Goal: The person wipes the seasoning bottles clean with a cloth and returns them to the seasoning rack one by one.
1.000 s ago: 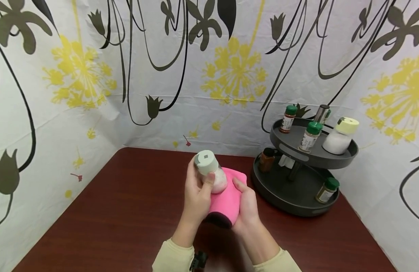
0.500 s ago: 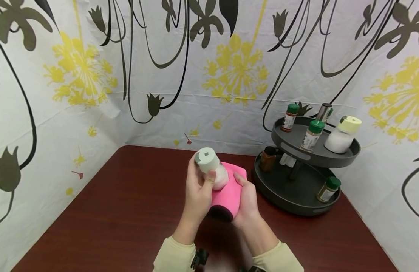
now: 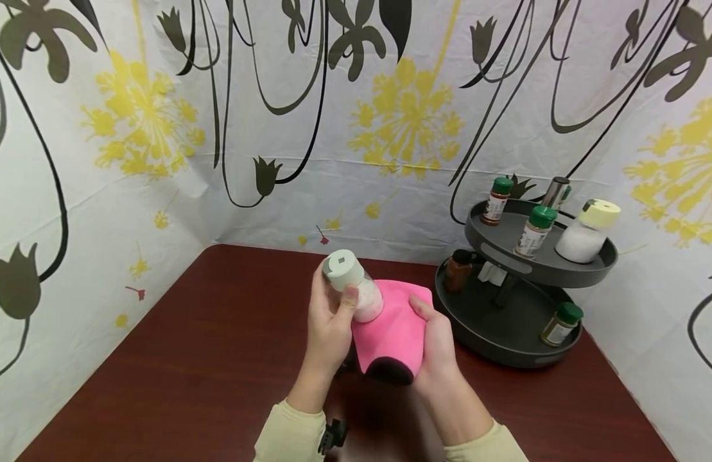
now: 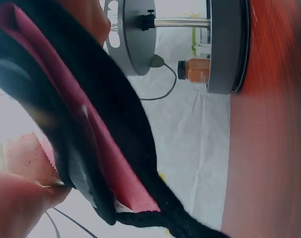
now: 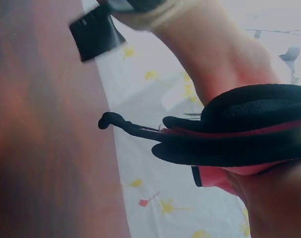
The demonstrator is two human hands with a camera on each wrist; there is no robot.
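Tilted to the left, a clear shaker bottle point(image 3: 368, 301) with a pale green cap and whitish contents is gripped by my left hand point(image 3: 328, 327), its thumb along the near side. My right hand point(image 3: 439, 340) holds a pink cloth point(image 3: 393, 327) with a black underside, thumb on the pink face. The bottle's lower part lies against the cloth. In the left wrist view, the folded cloth point(image 4: 125, 114) shows black layers around a pink inside and covers much of the hands. The right wrist view shows the same cloth point(image 5: 229, 148) edge-on.
A dark two-tier turntable point(image 3: 500, 343) stands at the right back of the brown table point(image 3: 205, 353). Its upper tier holds green-capped spice jars point(image 3: 531, 234) and a yellow-capped shaker point(image 3: 583, 234). Below are a brown jar point(image 3: 458, 273) and a green-capped jar point(image 3: 560, 326). A patterned sheet hangs behind.
My hands have moved slightly apart: the left hand with the bottle went a little left, the right went right. More of the pink cloth lies spread between them.
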